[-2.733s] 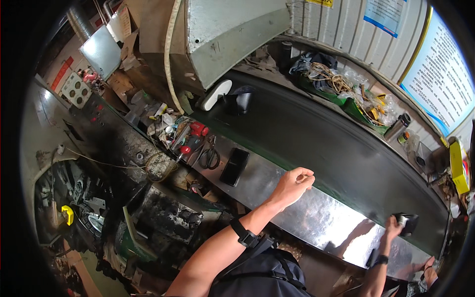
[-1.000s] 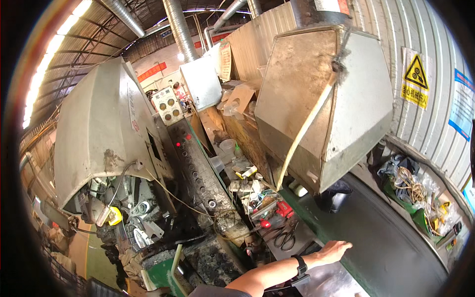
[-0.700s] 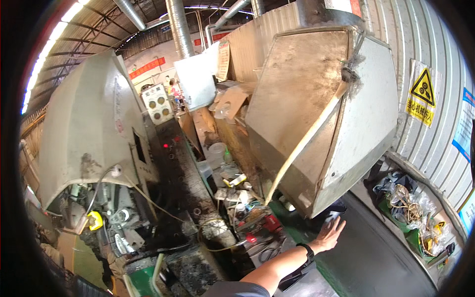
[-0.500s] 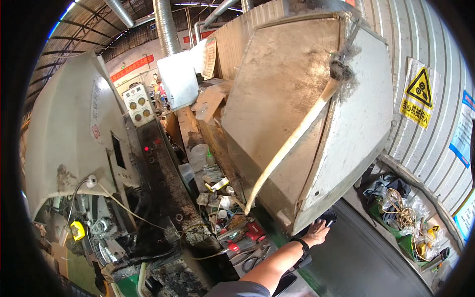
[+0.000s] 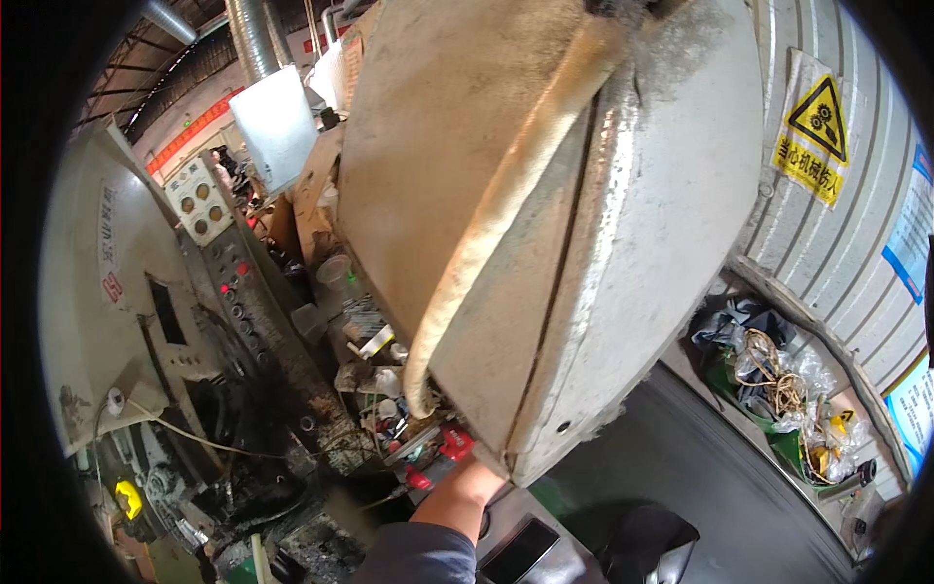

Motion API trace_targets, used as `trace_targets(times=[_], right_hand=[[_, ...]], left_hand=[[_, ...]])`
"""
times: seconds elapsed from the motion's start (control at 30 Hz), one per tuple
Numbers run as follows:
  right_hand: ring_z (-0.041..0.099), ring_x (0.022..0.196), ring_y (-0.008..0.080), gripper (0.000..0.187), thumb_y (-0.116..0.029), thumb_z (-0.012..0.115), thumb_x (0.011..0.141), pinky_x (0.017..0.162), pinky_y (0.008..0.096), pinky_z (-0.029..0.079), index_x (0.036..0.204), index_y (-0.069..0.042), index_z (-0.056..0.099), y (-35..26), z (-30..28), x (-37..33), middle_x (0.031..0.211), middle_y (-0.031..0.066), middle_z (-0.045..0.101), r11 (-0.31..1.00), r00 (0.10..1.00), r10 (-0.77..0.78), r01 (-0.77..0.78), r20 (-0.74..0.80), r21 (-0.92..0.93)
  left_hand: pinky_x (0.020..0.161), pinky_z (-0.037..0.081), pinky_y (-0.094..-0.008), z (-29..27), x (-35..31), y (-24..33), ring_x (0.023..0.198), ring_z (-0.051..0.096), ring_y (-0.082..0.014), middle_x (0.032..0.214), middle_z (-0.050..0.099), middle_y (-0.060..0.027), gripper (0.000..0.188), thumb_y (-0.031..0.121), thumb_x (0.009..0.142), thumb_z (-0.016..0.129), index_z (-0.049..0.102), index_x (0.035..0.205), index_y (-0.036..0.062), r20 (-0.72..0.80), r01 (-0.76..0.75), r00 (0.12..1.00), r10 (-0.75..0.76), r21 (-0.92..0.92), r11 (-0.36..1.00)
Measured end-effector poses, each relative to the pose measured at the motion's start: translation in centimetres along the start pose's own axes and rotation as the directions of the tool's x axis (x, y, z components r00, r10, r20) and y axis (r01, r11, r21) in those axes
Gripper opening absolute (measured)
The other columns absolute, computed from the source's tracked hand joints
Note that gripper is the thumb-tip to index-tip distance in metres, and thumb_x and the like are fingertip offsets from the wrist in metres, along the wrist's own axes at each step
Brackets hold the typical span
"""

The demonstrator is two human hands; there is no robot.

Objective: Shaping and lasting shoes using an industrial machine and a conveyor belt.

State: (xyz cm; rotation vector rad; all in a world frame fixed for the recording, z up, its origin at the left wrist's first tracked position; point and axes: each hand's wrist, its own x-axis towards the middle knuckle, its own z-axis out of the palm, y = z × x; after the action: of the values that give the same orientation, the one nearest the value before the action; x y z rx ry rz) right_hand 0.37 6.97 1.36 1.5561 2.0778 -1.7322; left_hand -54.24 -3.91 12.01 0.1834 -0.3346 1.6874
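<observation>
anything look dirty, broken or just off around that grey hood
Yes: fuzzy dark grime clings around the top of the pale hose and smudges the grey hood. Off to the right, cord lies tangled among plastic bags. I can't see any clear breakage.

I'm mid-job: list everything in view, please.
Hood: one, grey-beige, centre
Hose: one, cream, across hood
Belt: one, black, lower right
Curved piece: one, black, on belt
Phone: one, black, on ledge
Tool: apparently one, red, below hose
Gauge panel: one, cream, left
Housing: one, grey, far left
Sign: one, yellow, on wall
Bin: one, green, right
Clutter: uncounted, mixed, left of hood
Left forearm: one, dark-sleeved, lower centre
Left hand: hidden behind hood
Right hand: out of view
</observation>
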Motion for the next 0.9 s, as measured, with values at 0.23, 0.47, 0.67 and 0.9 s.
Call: trace_targets(times=[0.23,0.47,0.67,0.9], right_hand=[[0.07,0.099,0.0365,0.032,-0.015,0.073,0.089,0.089,0.0441,0.055,0.119,-0.004,0.071,4.3,0.3,6.4,0.106,0.0206,0.074,0.773,0.961,-0.273,0.244,0.04,-0.585],[0.068,0.095,0.0331,0.03,-0.015,0.072,0.09,0.085,0.0427,0.054,0.117,-0.002,0.07,-1.5,2.9,6.9,0.102,0.0187,0.073,0.73,0.833,-0.515,0.55,0.202,-0.406],[0.067,0.091,0.0302,0.03,-0.015,0.071,0.09,0.082,0.0414,0.053,0.116,0.0,0.069,0.0,3.2,1.0,0.099,0.0171,0.072,0.788,0.833,-0.552,0.535,0.037,-0.305],[0.065,0.086,0.0268,0.029,-0.015,0.07,0.091,0.078,0.0399,0.052,0.115,0.002,0.068,-3.1,3.2,-3.1,0.096,0.0152,0.071,0.745,0.752,-0.656,0.658,0.058,-0.111]], left_hand=[[0.074,0.043,-0.0583,-16.0,-8.8,8.0,0.107,0.059,-0.0415,0.15,0.048,-0.0169,0.071,0.053,0.087,0.063,0.05,0.147,0.015,0.532,0.301,0.74,0.412,-0.809,0.505],[0.075,0.041,-0.0544,-22.9,-18.8,8.5,0.101,0.06,-0.0381,0.14,0.058,-0.0161,0.065,0.048,0.083,0.066,0.06,0.138,0.0138,0.389,0.898,0.257,0.885,-0.435,-0.069],[0.103,0.038,-0.059,-2.7,-7.5,-13.1,0.135,0.043,-0.0391,0.133,0.057,-0.024,0.055,0.016,0.061,0.082,0.07,0.115,0.0082,-0.069,0.449,0.893,0.446,0.036,-0.893],[0.116,0.032,-0.0595,-5.9,-12.9,-30.6,0.148,0.027,-0.0479,0.158,0.028,-0.0312,0.046,0.018,0.079,0.067,0.061,0.121,0.0015,0.084,0.08,0.992,0.091,0.134,-0.988]])
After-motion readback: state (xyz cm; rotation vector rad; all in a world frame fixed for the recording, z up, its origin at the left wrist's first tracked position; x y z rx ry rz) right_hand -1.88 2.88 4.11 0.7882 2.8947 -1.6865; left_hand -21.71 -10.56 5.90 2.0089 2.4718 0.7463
